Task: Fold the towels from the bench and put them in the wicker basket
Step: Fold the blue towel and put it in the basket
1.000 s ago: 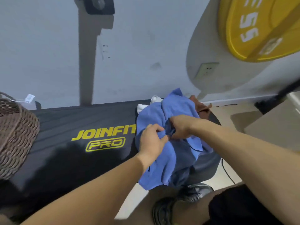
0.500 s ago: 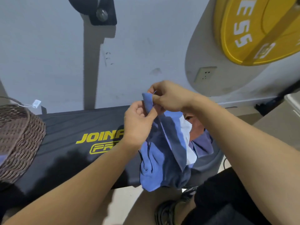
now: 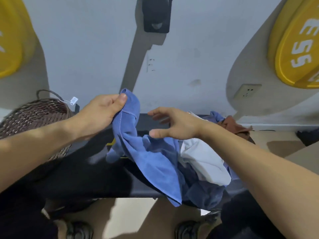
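Note:
My left hand [image 3: 101,112] pinches one corner of a blue towel [image 3: 151,159] and holds it up above the black bench [image 3: 96,178]. The towel hangs down to the right over the bench's front edge. My right hand [image 3: 174,125] hovers just right of that corner, fingers spread and holding nothing. Under and behind my right arm lies a heap of other towels: a white one [image 3: 203,159], a darker blue one [image 3: 203,194] and a brown one [image 3: 233,126]. The wicker basket [image 3: 34,116] stands on the bench's left end.
A grey wall runs close behind the bench, with a black bracket [image 3: 156,14] high up and a socket [image 3: 246,91] at the right. Yellow weight plates [image 3: 296,44] hang at the upper right and upper left. My shoes [image 3: 79,230] are on the pale floor below.
Both hands held the towel's corner together half a second ago. Now my right hand has let go and moved right, while my left hand carried the corner to the left. The view has tilted down.

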Demonstrator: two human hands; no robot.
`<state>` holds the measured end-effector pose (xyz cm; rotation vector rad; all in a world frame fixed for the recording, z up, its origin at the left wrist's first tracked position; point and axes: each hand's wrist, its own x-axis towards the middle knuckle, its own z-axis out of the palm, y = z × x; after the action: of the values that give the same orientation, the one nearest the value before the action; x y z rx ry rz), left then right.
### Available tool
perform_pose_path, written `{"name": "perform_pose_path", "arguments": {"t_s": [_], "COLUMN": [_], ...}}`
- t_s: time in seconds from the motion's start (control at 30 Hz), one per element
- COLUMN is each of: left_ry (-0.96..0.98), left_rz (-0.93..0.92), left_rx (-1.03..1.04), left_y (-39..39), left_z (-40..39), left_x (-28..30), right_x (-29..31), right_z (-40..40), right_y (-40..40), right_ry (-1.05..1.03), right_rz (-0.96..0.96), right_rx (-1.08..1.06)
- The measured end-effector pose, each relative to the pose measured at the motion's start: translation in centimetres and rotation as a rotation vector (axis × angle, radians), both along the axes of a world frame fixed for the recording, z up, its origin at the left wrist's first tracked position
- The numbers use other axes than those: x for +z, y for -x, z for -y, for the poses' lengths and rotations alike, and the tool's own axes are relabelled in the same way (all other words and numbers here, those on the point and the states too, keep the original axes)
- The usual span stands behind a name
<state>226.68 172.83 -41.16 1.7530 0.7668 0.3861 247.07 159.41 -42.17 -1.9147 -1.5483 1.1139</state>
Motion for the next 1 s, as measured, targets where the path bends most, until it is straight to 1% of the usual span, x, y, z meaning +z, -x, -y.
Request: {"name": "perform_pose_path", "arguments": {"t_s": [0.1, 0.13, 0.23, 0.33, 0.37, 0.43, 0.47, 0.53, 0.67, 0.77, 0.83, 0.9, 0.97, 1.0], "left_ry": [0.240, 0.287, 0.336, 0.343, 0.341, 0.313, 0.289, 0.239, 0.178, 0.048, -0.112, -0.215, -0.244, -0.225], "left_rz": [0.027, 0.019, 0.015, 0.033, 0.032, 0.035, 0.036, 0.027, 0.017, -0.023, -0.074, -0.091, -0.078, -0.063], "left_rx": [-0.015, -0.028, -0.036, 0.017, 0.039, 0.052, 0.051, 0.069, 0.081, 0.086, 0.097, 0.113, 0.139, 0.149], "left_y": [1.4, 1.6, 1.8, 2.5, 2.9, 3.6, 3.9, 4.4, 4.7, 4.9, 5.2, 5.3, 5.2, 5.1], "left_z": [0.7, 0.8, 0.5, -0.6, -1.0, -1.8, -2.1, -2.7, -3.1, -3.5, -4.3, -4.8, -4.9, -4.8], "left_x": [-1.8, -2.2, -2.4, -2.1, -2.0, -1.9, -1.8, -1.6, -1.1, -0.6, -0.2, 0.2, 0.5, 0.5], "right_x": [-1.5, -2.1, -2.5, -1.9, -1.6, -0.9, -0.6, 0.0, 0.3, 0.4, 0.8, 1.3, 1.6, 1.6], "right_z": [-1.6, -2.1, -3.7, -4.9, -5.3, -6.0, -6.3, -7.0, -8.1, -8.4, -8.6, -8.7, -8.7, -8.6], "right_y": [3.2, 4.3, 6.5, 7.0, 6.9, 6.8, 6.6, 6.4, 5.9, 5.9, 6.0, 5.6, 4.8, 4.5], "right_ry": [-0.065, -0.103, -0.214, -0.208, -0.218, -0.275, -0.295, -0.319, -0.318, -0.309, -0.258, -0.138, -0.034, -0.010], "right_rz": [-0.261, -0.309, -0.276, -0.323, -0.303, -0.230, -0.231, -0.278, -0.260, -0.327, -0.426, -0.452, -0.427, -0.422], "right_rx": [-0.088, -0.101, -0.138, -0.143, -0.140, -0.139, -0.145, -0.173, -0.140, -0.165, -0.184, -0.128, -0.006, 0.055]}}
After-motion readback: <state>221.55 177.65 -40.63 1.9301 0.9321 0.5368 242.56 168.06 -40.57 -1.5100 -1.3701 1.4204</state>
